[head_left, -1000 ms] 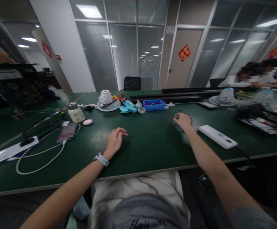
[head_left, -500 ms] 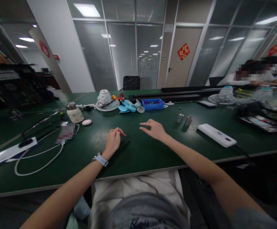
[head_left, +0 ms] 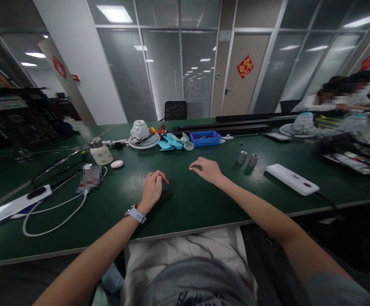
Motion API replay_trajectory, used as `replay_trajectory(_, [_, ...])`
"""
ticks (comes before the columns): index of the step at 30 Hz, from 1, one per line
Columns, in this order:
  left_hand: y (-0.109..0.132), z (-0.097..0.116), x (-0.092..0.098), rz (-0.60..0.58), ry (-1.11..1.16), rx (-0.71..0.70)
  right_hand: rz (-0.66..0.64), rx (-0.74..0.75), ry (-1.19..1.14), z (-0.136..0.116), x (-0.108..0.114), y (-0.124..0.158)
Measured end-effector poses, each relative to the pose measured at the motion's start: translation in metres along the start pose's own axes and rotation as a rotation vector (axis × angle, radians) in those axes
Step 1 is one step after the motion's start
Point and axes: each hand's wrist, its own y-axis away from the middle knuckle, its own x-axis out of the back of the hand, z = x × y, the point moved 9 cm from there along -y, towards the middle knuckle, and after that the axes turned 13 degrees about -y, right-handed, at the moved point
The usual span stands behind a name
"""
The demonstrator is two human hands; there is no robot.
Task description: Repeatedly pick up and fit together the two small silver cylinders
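My left hand (head_left: 153,187), a watch on its wrist, hovers low over the green tabletop with its fingers loosely bent and the index finger stretched out. Nothing shows in it. To its right, my right hand (head_left: 208,171) is closed in a pinch, thumb and index fingertips together. Whatever lies between those fingertips is too small to make out. Two silver cylinders (head_left: 242,157) stand upright just beyond my right hand, the second cylinder (head_left: 253,160) slightly nearer me.
Farther back are a white fan part (head_left: 139,131), light-blue fan blades (head_left: 171,142) and a blue tray (head_left: 205,139). A white power bank-like device (head_left: 291,179) lies right. On the left are a cream bottle (head_left: 101,154), a pink oval object (head_left: 117,164) and a white cable (head_left: 55,230). People sit far right.
My right hand's thumb and index finger have closed from apart into a pinch. A small dark piece on the table near my left hand no longer shows. My left hand stays nearly still.
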Motion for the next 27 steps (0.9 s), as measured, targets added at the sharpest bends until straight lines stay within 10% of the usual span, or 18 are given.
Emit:
replay_trajectory(8, [0.001, 0.007, -0.002, -0.019, -0.018, -0.042, 0.478, -0.589, 0.345, 0.159, 0.156, 0.05])
replay_trajectory(27, [0.002, 0.011, -0.003, -0.045, -0.027, -0.058, 0.409, -0.781, 0.334, 0.193, 0.151, 0.063])
